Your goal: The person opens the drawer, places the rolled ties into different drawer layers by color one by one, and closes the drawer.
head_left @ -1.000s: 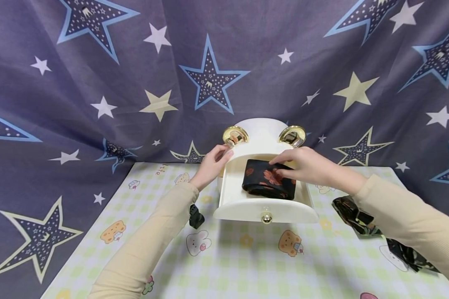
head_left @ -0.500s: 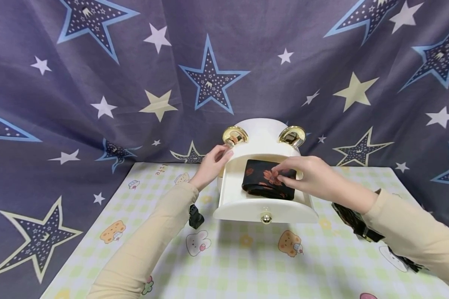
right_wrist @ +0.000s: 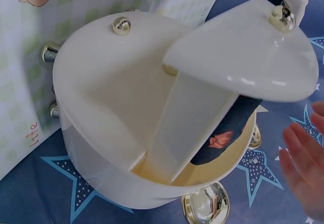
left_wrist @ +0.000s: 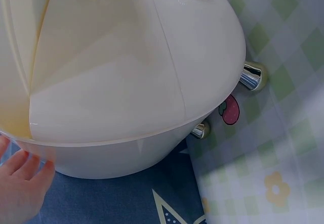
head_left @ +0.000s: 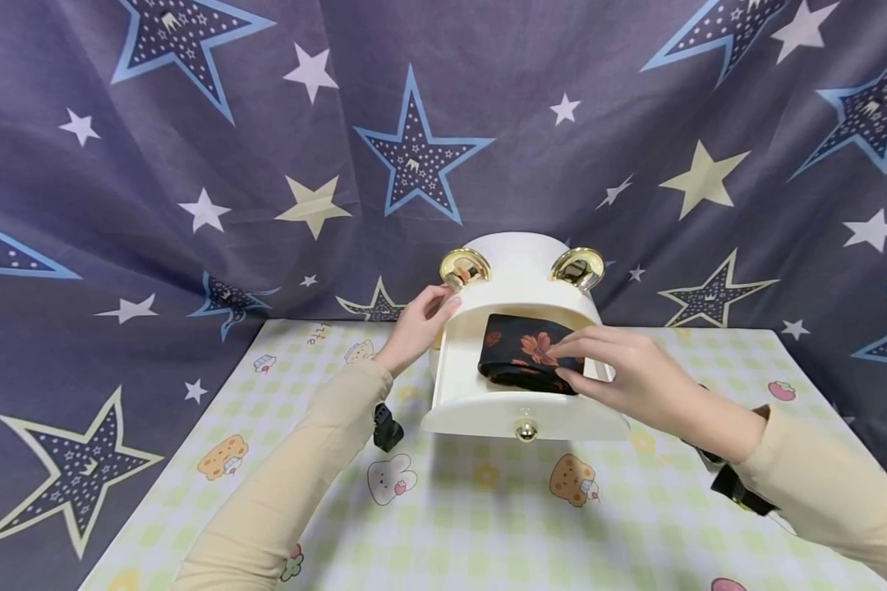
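Note:
A white cabinet with gold round ears stands at the middle of the table, its top drawer pulled out. In that drawer lies a folded black cloth with red flowers. My right hand hovers at the cloth's right side, fingertips overlapping its edge in the head view. From the right wrist, the fingers of the right hand look loosely bent, with nothing between them. My left hand rests on the cabinet's left side, thumb at the front edge; in the left wrist view its fingers touch the wall.
Gold feet and a gold knob stick out from the cabinet. A checked tablecloth covers the table, and a star-patterned curtain hangs close behind. A black wrist camera sits under my left sleeve.
My right hand has drawn back to the right and slightly down, off the cloth's top. Its forearm now covers the dark bundles on the table at right. The left hand stays put.

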Tool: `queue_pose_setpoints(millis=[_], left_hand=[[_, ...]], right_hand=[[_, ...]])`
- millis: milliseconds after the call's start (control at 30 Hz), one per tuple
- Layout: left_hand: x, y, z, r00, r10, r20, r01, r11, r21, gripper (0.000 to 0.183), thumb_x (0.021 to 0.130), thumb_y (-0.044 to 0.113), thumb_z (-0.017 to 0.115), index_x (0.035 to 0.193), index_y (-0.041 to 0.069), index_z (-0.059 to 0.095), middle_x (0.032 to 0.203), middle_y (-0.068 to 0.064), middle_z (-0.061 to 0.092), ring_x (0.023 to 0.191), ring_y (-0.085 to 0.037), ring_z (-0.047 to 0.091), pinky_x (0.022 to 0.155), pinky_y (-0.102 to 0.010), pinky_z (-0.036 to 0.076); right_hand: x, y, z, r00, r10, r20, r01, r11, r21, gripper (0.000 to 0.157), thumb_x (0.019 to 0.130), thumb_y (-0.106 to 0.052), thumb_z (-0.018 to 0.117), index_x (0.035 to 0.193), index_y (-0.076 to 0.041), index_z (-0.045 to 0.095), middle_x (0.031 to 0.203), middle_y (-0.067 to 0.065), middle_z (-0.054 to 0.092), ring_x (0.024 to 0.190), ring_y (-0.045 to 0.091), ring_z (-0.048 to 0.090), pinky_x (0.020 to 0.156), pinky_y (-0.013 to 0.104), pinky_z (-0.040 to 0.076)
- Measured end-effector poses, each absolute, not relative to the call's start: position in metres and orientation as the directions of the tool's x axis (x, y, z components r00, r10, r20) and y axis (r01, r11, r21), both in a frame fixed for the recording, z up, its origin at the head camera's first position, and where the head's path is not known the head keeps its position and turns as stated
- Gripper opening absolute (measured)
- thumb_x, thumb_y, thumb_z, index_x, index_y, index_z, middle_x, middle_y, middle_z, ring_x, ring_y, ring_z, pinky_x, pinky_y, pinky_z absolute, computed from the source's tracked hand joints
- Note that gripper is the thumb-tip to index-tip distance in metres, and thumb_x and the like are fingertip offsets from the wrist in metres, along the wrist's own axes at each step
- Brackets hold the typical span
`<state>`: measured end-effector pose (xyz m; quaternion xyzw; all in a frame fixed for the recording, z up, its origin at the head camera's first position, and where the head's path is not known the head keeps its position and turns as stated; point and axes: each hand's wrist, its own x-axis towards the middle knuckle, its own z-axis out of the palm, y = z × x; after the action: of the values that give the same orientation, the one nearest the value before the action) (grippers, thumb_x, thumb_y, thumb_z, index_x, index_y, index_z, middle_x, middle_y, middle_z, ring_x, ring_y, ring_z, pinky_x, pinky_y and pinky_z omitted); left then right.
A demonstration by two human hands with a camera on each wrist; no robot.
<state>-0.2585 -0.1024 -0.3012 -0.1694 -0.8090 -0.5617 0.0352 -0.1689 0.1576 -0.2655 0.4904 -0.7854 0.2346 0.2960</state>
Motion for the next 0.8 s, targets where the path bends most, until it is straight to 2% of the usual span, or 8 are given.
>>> queue_pose_setpoints(millis=[67, 133, 533, 800], left_hand=[[-0.258, -0.102, -0.301, -0.939, 0.234, 0.252, 0.318, 0.312, 0.895, 0.034, 0.092, 0.016, 0.048, 0.118, -0.006, 0.046, 0.133, -0.019, 0.039, 0.124, -0.026, 0.036, 0.106, -0.030, 0.030], [-0.258, -0.102, -0.301, -0.938, 0.234, 0.256, 0.322, 0.311, 0.894, 0.034, 0.092, 0.016, 0.048, 0.117, -0.006, 0.046, 0.133, -0.020, 0.039, 0.124, -0.026, 0.036, 0.106, -0.031, 0.030], [-0.259, -0.102, -0.302, -0.940, 0.233, 0.251, 0.317, 0.312, 0.896, 0.034, 0.092, 0.016, 0.049, 0.118, -0.006, 0.046, 0.135, -0.019, 0.037, 0.124, -0.027, 0.036, 0.106, -0.032, 0.030], [-0.261, -0.102, -0.303, -0.942, 0.228, 0.246, 0.310, 0.313, 0.898, 0.034, 0.092, 0.016, 0.049, 0.118, -0.006, 0.046, 0.135, -0.018, 0.037, 0.124, -0.025, 0.036, 0.105, -0.026, 0.031]], right_hand=[[-0.167, 0.157, -0.267, -0.312, -0.617, 0.722, -0.917, 0.396, -0.058, 0.028, 0.090, -0.030, 0.048, 0.093, -0.008, 0.066, 0.089, -0.001, 0.064, 0.077, 0.014, 0.060, 0.064, 0.018, 0.049], [-0.164, 0.156, -0.269, -0.285, -0.603, 0.745, -0.923, 0.382, -0.044, 0.033, 0.090, -0.032, 0.044, 0.092, -0.008, 0.066, 0.089, 0.000, 0.064, 0.077, 0.014, 0.060, 0.064, 0.020, 0.049], [-0.147, 0.154, -0.273, -0.189, -0.571, 0.799, -0.943, 0.334, 0.016, 0.025, 0.090, -0.024, 0.049, 0.088, -0.006, 0.067, 0.086, 0.002, 0.062, 0.075, 0.015, 0.058, 0.063, 0.020, 0.046], [-0.137, 0.148, -0.276, -0.156, -0.560, 0.814, -0.957, 0.289, 0.016, 0.022, 0.089, -0.021, 0.051, 0.088, -0.006, 0.067, 0.085, 0.002, 0.061, 0.073, 0.013, 0.057, 0.063, 0.018, 0.048]])
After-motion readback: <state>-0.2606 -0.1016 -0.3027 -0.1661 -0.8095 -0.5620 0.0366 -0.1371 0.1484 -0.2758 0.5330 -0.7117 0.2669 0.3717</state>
